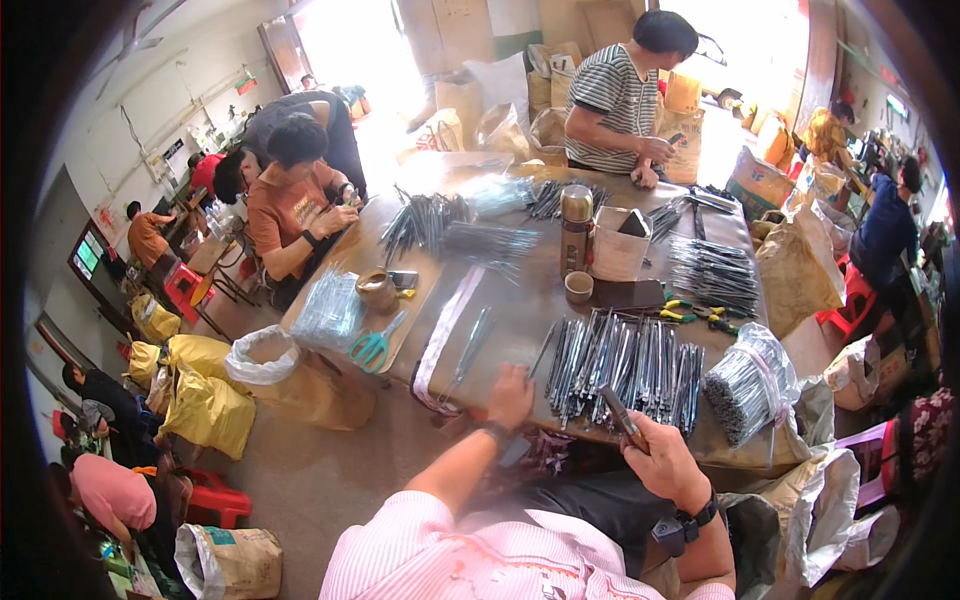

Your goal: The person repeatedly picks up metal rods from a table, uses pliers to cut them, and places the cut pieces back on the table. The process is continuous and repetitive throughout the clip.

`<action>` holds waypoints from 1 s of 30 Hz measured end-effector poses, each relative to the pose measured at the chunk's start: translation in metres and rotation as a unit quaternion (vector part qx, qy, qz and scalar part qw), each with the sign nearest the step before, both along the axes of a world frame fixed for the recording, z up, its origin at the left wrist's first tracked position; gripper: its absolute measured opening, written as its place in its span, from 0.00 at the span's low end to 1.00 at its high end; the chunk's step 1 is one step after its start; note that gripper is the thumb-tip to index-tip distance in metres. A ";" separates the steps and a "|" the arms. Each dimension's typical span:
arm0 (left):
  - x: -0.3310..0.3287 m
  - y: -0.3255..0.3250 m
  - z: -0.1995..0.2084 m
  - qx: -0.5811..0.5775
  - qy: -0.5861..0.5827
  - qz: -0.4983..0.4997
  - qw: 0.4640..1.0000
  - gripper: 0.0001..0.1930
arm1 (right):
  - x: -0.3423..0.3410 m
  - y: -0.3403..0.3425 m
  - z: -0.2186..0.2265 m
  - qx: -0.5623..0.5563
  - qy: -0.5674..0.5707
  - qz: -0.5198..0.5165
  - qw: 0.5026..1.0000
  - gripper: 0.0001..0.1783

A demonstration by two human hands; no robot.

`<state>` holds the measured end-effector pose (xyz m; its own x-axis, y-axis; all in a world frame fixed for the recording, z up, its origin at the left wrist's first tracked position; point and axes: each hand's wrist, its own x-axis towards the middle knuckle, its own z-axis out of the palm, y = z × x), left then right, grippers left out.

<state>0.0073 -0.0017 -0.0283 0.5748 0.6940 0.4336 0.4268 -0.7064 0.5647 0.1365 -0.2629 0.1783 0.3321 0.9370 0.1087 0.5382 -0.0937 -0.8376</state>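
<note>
My left hand (511, 396) is at the table's near edge with its fingers pinched together. A thin dark strip (542, 350) slants up from its fingertips. My right hand (664, 456) is wrapped round a narrow dark tool with a brown handle (626, 420); its exact kind is not clear. The tool points up and left over a wide row of thin metallic strips (610, 370). A few pale strips (472, 343) lie beyond my left hand. Right of the row lies a plastic-wrapped bundle of strips (745, 385).
On the table (510, 310) stand a brown flask (577, 230), a small cup (578, 288) and a white container (618, 252). Yellow-handled pliers (680, 312), teal scissors (372, 348) and more strip bundles (712, 275) lie around. Two co-workers (292, 195) (618, 110) are across the table; sacks (300, 375) flank it.
</note>
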 end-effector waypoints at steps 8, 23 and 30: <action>-0.001 0.006 -0.005 0.006 -0.017 -0.042 0.999 0.17 | 0.004 -0.070 -0.103 -0.170 -0.070 -0.058 0.981 0.16; 0.006 -0.004 0.020 0.060 0.106 0.021 0.992 0.12 | 0.011 -0.077 -0.127 -0.212 0.015 -0.150 0.966 0.19; 0.001 0.009 0.018 -0.099 0.107 0.012 0.989 0.13 | 0.013 -0.079 -0.129 -0.213 0.023 -0.129 0.968 0.19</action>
